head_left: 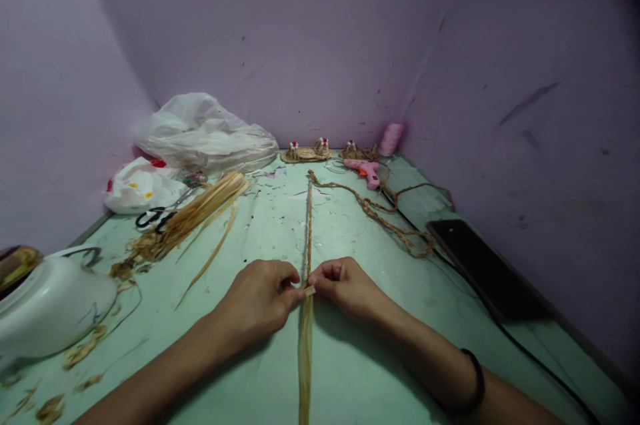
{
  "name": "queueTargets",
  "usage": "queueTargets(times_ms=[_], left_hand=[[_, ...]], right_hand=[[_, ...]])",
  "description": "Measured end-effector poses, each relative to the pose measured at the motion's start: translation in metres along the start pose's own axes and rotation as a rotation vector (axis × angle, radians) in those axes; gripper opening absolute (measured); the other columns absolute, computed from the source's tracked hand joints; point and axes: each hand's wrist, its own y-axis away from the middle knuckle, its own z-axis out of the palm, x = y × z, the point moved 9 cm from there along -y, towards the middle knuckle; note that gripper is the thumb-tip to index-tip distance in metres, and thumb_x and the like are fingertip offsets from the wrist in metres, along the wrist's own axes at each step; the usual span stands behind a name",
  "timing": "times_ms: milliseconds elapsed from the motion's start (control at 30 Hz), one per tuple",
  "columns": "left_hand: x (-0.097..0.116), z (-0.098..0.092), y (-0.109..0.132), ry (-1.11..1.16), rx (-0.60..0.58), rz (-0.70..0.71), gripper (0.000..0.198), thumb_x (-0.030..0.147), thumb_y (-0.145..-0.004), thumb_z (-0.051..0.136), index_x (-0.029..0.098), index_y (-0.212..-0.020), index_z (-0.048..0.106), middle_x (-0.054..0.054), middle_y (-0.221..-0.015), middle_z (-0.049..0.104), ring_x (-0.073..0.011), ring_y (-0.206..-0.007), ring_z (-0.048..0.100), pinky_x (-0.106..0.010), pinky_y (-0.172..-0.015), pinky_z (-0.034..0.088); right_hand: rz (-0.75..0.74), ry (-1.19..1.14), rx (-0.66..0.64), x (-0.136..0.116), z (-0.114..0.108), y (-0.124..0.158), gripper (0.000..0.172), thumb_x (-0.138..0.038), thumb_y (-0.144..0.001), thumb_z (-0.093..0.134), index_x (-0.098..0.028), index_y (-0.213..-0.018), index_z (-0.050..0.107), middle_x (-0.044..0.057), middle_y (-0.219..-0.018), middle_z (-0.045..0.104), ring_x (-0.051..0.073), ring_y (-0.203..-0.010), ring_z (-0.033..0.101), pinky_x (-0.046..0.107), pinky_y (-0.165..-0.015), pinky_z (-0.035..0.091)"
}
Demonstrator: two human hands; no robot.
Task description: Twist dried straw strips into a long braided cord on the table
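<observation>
A thin braided cord of dried plant fibre runs straight up the middle of the tabletop. Its lower end widens into flat, pale loose fibre strips hanging toward me. My left hand is closed in a pinch on a short folded bit of strip at the cord's lower end. From the other side, my right hand pinches the cord at the same spot, thumb and forefinger together. At the far end the cord bends at a knot and continues as a loose brown braid to the right.
To the left lie a bundle of dried fibre strips, black-handled scissors, a plastic bag and a white pot-like container. Woven slippers, a pink glue gun and a thread spool sit at the back. A phone lies right.
</observation>
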Motion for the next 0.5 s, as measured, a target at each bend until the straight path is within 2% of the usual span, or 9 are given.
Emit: queueTargets(times_ms=[167,300,500], left_hand=[[0.008,-0.004,0.001,-0.011,0.067,0.049,0.021,0.030,-0.073,0.045,0.017,-0.068,0.061,-0.004,-0.068,0.060,-0.0134,-0.061,0.047,-0.024,-0.057,0.030],[0.002,-0.014,0.002,-0.071,0.147,0.014,0.022,0.027,-0.074,0.042,0.017,-0.068,0.060,-0.004,-0.062,0.058,-0.0126,-0.057,0.046,-0.024,-0.056,0.030],[-0.008,-0.001,-0.004,0.023,0.074,-0.063,0.022,0.028,-0.071,0.044,0.016,-0.066,0.062,-0.003,-0.059,0.059,-0.0118,-0.054,0.047,-0.023,-0.053,0.029]], right_hand=[[-0.022,-0.006,-0.023,0.002,0.002,-0.001,0.012,-0.019,-0.063,0.052,-0.012,-0.053,0.052,-0.005,-0.044,0.042,0.004,-0.040,0.030,0.019,-0.041,0.020],[-0.039,-0.010,-0.030,0.003,0.003,-0.003,0.015,-0.021,-0.063,0.052,-0.013,-0.051,0.050,-0.005,-0.044,0.040,0.004,-0.040,0.028,0.020,-0.041,0.019],[-0.024,-0.005,-0.022,0.002,0.002,-0.002,0.015,-0.019,-0.063,0.051,-0.014,-0.049,0.048,-0.006,-0.041,0.037,0.004,-0.039,0.026,0.020,-0.040,0.017]])
